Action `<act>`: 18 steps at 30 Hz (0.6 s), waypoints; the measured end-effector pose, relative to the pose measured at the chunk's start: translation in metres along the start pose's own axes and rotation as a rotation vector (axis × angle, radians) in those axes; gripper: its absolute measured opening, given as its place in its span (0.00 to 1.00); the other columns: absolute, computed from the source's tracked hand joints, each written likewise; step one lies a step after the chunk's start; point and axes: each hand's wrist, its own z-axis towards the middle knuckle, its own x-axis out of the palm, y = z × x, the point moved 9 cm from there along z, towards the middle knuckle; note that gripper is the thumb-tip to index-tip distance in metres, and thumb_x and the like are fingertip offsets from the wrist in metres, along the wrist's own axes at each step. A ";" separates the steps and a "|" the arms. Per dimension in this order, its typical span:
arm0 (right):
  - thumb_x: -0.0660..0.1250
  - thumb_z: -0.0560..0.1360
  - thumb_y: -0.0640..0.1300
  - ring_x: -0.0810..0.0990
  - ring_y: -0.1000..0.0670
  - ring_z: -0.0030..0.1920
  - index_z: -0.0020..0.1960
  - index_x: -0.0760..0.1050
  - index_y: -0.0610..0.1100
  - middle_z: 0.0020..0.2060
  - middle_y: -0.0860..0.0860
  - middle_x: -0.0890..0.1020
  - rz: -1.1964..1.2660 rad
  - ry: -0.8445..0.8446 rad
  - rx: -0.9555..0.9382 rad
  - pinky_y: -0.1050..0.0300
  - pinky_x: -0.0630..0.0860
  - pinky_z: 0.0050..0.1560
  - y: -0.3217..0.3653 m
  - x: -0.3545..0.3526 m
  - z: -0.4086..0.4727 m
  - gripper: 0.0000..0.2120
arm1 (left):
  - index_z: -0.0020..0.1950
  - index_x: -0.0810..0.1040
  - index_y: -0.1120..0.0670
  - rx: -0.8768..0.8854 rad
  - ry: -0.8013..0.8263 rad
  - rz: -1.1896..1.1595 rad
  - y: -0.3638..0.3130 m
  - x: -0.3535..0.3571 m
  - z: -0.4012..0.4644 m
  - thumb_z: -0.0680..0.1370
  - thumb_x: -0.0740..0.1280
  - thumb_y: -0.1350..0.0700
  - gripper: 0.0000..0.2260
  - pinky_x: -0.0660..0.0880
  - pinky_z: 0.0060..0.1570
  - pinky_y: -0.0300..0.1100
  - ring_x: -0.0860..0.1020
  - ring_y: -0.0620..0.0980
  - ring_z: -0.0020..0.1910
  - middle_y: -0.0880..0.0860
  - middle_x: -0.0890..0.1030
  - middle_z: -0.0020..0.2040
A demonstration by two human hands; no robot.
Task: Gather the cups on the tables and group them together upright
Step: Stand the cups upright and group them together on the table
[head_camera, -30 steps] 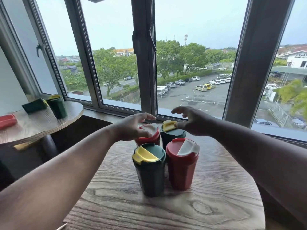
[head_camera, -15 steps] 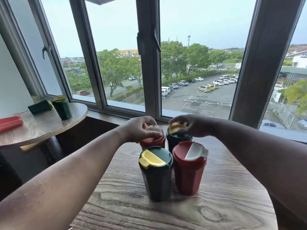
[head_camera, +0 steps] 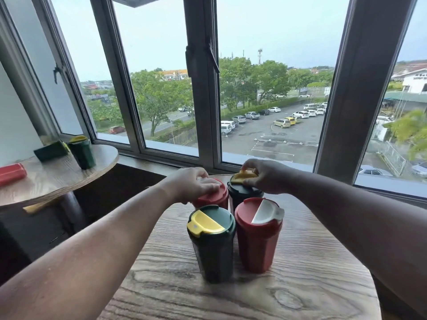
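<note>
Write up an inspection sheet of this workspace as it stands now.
Surface: round wood-grain table; second round wooden side table at left.
Job's things: four lidded plastic cups upright, grouped: near green cup with yellow flap, near red cup with white flap, far red cup, far green cup. On the side table: one green cup upright, another green cup lying down, a red cup lying down.
Clutter: nothing seen.
Hands: left hand rests on far red cup's lid; right hand pinches far green cup's yellow flap.
Cables: nothing seen.
Surroundings: grey-framed windows, car park outside.
</note>
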 end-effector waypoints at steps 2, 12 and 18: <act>0.68 0.76 0.49 0.76 0.52 0.42 0.64 0.72 0.49 0.49 0.46 0.79 0.021 -0.009 0.019 0.58 0.72 0.40 -0.002 0.001 -0.001 0.17 | 0.53 0.77 0.51 -0.015 -0.014 -0.003 0.001 0.000 -0.002 0.76 0.69 0.38 0.17 0.78 0.28 0.40 0.81 0.48 0.35 0.51 0.82 0.44; 0.67 0.77 0.52 0.75 0.46 0.50 0.66 0.71 0.48 0.57 0.44 0.79 -0.002 -0.031 0.060 0.57 0.69 0.47 -0.005 0.003 -0.004 0.19 | 0.50 0.75 0.51 -0.076 -0.047 0.008 0.005 -0.001 -0.007 0.76 0.67 0.38 0.17 0.81 0.34 0.44 0.84 0.50 0.36 0.52 0.85 0.40; 0.68 0.75 0.54 0.76 0.50 0.40 0.61 0.69 0.50 0.48 0.45 0.78 0.095 0.011 0.097 0.58 0.71 0.36 -0.009 0.009 -0.003 0.18 | 0.56 0.76 0.50 -0.024 0.025 -0.203 0.005 0.013 -0.008 0.80 0.66 0.44 0.12 0.84 0.39 0.50 0.84 0.54 0.44 0.53 0.82 0.48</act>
